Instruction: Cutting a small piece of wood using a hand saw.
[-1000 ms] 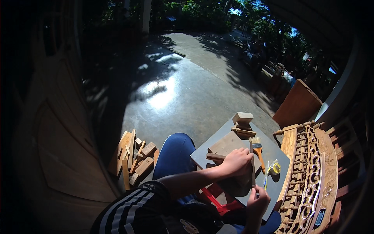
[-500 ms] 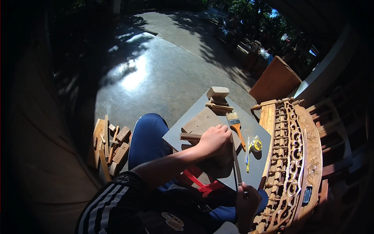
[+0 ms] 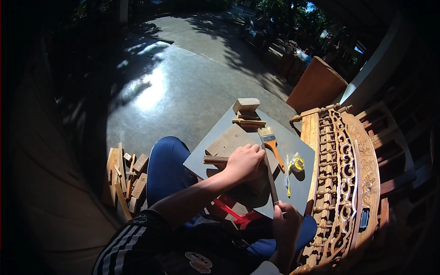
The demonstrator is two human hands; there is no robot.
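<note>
My left hand (image 3: 247,162) is closed over a dark brown wood piece (image 3: 215,160) and presses it down on a flat wooden board (image 3: 229,141). Much of that piece is hidden under the palm. In my right hand (image 3: 288,222), lower right, is the near end of a long narrow dark bar that looks like a file (image 3: 271,183). Its far part lies along the fingers of my left hand. Right of the file, a paintbrush (image 3: 271,145) with an orange handle rests on the grey tabletop (image 3: 201,158).
Wood blocks (image 3: 246,105) stand at the table's far corner. A yellow tape measure (image 3: 298,163) and a thin yellow-blue tool (image 3: 288,183) lie at its right. Offcuts (image 3: 133,178) are heaped on the floor at left. Carved wooden furniture (image 3: 341,178) borders the table's right. A red stool (image 3: 243,219) shows below.
My right hand has pushed the file a little forward, away from me. My left hand keeps its place on the wood. The whole view has shifted slightly.
</note>
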